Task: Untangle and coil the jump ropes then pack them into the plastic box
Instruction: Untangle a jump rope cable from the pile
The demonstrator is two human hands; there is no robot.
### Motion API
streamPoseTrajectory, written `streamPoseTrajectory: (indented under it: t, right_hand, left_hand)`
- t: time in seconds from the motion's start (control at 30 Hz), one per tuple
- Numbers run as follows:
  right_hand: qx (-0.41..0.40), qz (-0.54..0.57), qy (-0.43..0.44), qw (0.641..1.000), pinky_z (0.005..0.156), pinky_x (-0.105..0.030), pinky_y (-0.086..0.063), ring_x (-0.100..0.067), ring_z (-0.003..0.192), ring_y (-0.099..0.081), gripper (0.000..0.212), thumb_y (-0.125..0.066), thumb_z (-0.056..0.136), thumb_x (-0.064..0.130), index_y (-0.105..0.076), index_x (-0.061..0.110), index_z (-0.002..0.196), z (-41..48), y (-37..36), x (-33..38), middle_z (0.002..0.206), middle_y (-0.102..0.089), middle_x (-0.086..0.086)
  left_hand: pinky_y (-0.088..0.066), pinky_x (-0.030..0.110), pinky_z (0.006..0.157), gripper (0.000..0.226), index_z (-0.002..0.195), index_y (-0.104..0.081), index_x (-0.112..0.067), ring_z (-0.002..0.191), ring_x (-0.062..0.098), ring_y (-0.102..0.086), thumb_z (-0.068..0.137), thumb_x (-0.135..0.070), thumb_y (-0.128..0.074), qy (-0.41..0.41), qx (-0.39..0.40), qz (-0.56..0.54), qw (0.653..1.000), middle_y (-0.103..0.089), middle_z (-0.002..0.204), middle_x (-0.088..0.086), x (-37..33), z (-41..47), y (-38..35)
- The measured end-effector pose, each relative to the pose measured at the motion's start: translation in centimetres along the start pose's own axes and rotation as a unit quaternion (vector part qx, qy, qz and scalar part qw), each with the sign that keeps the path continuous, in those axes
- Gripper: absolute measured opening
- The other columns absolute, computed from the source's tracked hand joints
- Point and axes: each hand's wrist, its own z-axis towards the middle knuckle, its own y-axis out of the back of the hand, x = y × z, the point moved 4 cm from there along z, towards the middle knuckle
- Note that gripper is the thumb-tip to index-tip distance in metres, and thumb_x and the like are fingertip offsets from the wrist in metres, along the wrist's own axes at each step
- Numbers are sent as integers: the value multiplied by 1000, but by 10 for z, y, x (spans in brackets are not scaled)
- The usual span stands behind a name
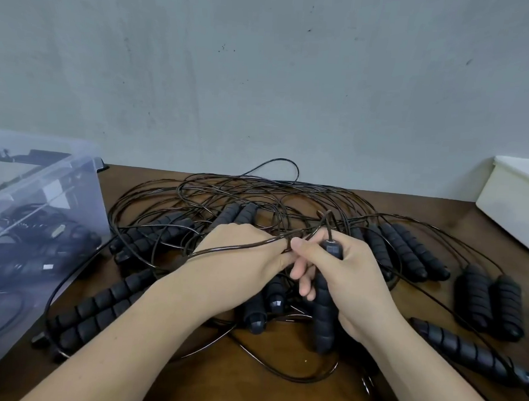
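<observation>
A tangle of thin black jump rope cords (245,196) spreads over the brown table, with several black ribbed foam handles around it. My right hand (354,283) grips one upright handle (324,315) near its top cap. My left hand (237,267) pinches a cord (241,247) that runs across its back toward the right hand's fingertips. Both hands meet over the middle of the pile. The clear plastic box (57,181) stands at the left, holding coiled ropes (31,242).
A white plastic container (517,203) sits at the back right. Handle pairs lie at the left (95,311), right (489,304) and back right (405,252). One handle (461,348) lies near the right front edge. A grey wall rises behind the table.
</observation>
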Motion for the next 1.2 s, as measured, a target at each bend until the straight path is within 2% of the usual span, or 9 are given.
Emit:
streamPoseTrajectory:
  t: [0.13,0.3,0.47,0.6,0.73,0.9,1.0,1.13,1.2]
  right_hand:
    - [-19,31,5,999,53,-41,-47,-27,45,-49,26,-70,100,8,-58,-5,81,0,6,4,63,-63,-23]
    - [-72,65,24,995,46,-29,-45,-23,44,-47,20,-70,97,7,-60,-3,84,1,15,16,64,-63,-23]
    - [-134,222,-11,966,40,-22,-36,-13,44,-39,18,-61,98,12,-55,10,81,14,60,34,58,-53,-5]
    - [-128,212,-31,968,43,-23,-37,-14,47,-41,19,-62,99,14,-56,10,81,17,61,24,61,-53,-4]
    - [-143,203,-22,968,44,-27,-37,-18,52,-43,18,-63,101,16,-60,9,85,16,54,21,66,-56,-8]
    - [-21,114,-55,992,46,-27,-37,-22,46,-41,36,-77,89,38,-66,4,84,5,25,17,66,-57,-14]
    - [70,113,-35,991,48,-28,-38,-20,43,-41,33,-71,93,33,-65,1,87,-3,8,17,63,-56,-14]
    - [79,70,28,994,48,-31,-41,-21,41,-46,25,-73,92,28,-68,5,85,-5,-1,19,62,-58,-18]
    - [42,52,42,997,48,-33,-43,-21,41,-49,28,-75,91,30,-68,3,87,-5,-1,16,66,-61,-21]
  left_hand:
    - [-53,40,75,60,90,-54,-28,85,17,-63,95,-74,-15,31,-3,-16,999,-61,81,-8,16,5,-4]
    - [-54,40,78,40,89,-60,-30,83,15,-59,104,-64,-44,36,-35,-93,994,-58,79,-12,32,10,-1]
    - [-46,32,92,27,89,-66,-36,100,3,-55,100,-58,-55,91,-57,-115,988,-62,93,-20,76,0,2]
    - [-55,37,75,34,83,-61,-29,78,4,-61,101,-58,-57,91,-60,-165,980,-66,79,-12,60,0,4]
    - [-54,39,76,38,89,-64,-26,78,5,-61,105,-57,-48,68,-64,-161,982,-65,77,-9,47,-2,3]
    - [-55,40,82,49,97,-59,-34,92,4,-58,105,-69,-26,79,-23,-153,985,-62,87,-16,35,-5,-5]
    - [-49,37,69,42,85,-54,-32,77,8,-56,107,-61,-33,58,-38,-161,984,-58,73,-6,27,-4,-4]
    - [-34,32,57,38,77,-47,-39,66,12,-54,109,-56,-38,47,-15,-127,991,-53,64,-3,16,-5,-1]
    - [-35,34,59,40,82,-51,-30,65,13,-51,109,-55,-36,39,-22,-105,993,-51,63,-4,13,-3,-2]
